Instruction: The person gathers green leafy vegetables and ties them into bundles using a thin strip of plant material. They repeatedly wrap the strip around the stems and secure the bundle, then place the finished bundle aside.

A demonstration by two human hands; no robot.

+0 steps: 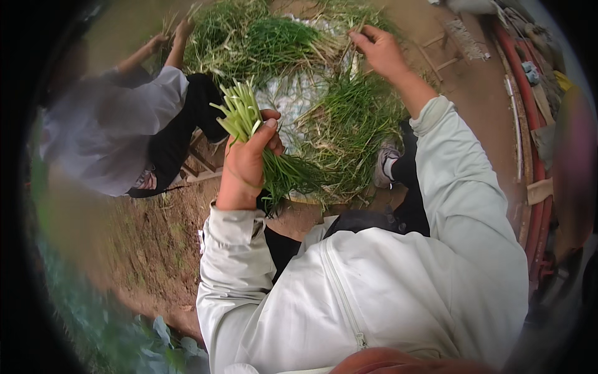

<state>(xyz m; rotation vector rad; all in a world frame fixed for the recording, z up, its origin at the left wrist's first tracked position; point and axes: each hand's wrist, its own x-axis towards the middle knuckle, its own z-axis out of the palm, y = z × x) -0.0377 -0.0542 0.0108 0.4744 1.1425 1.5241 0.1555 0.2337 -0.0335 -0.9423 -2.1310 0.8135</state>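
Observation:
My left hand point(245, 166) is wrapped around a bunch of chive-like green stalks point(243, 105). Their pale ends point up and away, while the leafy ends hang below my fingers. What looks like a thin loop lies around my left wrist. Out to the far right, my right hand point(384, 53) pinches a thin, straw-coloured stalk point(360, 28) between thumb and fingertips. Below that hand spreads a loose heap of green and dry leaves point(359, 117). A neater bundle of greens point(285, 39), pale ends toward my right hand, lies on the far heap.
A whitish sheet point(285, 96) shows between the heaps. At left, another person point(117, 121) sits on a wooden stool point(201, 163), holding stalks. A small wooden stool point(462, 39) stands far right, near a red metal frame point(537, 224). Leafy plants point(163, 341) grow lower left.

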